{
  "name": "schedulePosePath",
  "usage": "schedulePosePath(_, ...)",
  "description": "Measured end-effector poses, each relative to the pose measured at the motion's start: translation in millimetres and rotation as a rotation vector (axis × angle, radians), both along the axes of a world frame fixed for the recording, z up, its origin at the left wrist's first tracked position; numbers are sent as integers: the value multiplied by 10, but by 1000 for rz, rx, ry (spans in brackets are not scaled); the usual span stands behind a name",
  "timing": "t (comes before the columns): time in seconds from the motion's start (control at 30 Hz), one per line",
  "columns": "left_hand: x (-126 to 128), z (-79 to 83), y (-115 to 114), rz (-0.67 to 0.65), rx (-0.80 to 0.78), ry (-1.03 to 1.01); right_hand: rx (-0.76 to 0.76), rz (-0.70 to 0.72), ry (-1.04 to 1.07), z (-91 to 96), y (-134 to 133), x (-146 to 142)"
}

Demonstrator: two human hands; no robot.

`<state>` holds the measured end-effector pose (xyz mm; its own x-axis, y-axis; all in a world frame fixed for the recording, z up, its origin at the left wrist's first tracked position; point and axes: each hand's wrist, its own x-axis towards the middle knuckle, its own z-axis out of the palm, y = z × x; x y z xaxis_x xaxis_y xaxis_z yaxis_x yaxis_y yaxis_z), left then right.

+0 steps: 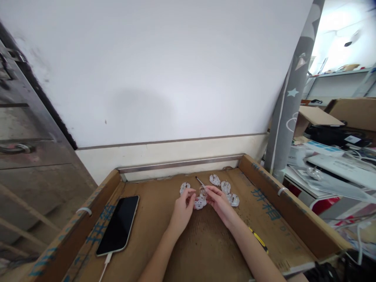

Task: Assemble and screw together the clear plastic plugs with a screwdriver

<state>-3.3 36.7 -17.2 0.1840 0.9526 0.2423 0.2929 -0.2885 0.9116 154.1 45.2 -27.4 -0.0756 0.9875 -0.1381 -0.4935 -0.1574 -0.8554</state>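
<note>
Near the far middle of the cardboard, my left hand (185,203) pinches the left side of a clear plastic plug piece (200,203) with small dark holes in its face. My right hand (219,200) is closed at the other side of it, its fingertips around a thin rod (200,181) with a dark tip that points away from me. Just behind my left fingers lies another clear plug piece (185,187) with metal pins. Beyond my right hand are several more clear plug pieces (225,186). What lies between my fingertips is partly hidden.
A cardboard tray (152,219) with raised sides is the work surface. A phone (119,225) with a white cable (106,264) lies on the left. A yellow-and-black tool (258,239) is partly behind my right forearm. A grey patterned roll (289,90) stands at the right, beside cluttered items.
</note>
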Motion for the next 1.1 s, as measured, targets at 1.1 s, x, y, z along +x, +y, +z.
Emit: schedulePosePath(1.1, -21, 15, 67, 65, -127, -142, -20, 32, 3, -36, 17, -25)
